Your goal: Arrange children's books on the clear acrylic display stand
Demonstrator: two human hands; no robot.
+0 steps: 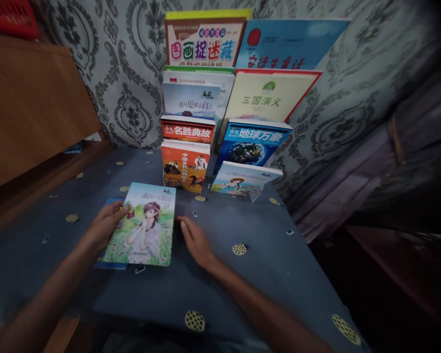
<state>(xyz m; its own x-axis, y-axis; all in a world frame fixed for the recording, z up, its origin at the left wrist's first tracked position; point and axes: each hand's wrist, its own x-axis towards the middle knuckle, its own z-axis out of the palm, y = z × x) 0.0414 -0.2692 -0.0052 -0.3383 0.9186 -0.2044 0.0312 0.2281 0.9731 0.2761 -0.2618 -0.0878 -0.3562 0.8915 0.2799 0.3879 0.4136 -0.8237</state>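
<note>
A thin paperback book [147,230] with a pale blue and green cover, showing a drawn figure in a flower field, tilts above the table. My left hand [105,225] grips its left edge, thumb on the front cover and the other fingers mostly hidden. Under it lies a blue book [112,266], largely covered. Close beside the paperback's right edge is my right hand [197,242], thumb and forefinger stretched toward it and apart; whether the fingertips touch the edge I cannot tell.
Two columns of upright books stand in tiers at the back, an orange book [185,166] front left and a pale blue book [242,179] front right. A dark blue patterned cloth [220,289] covers the table. Left is a wooden cabinet [29,108]; right hangs a curtain [353,176].
</note>
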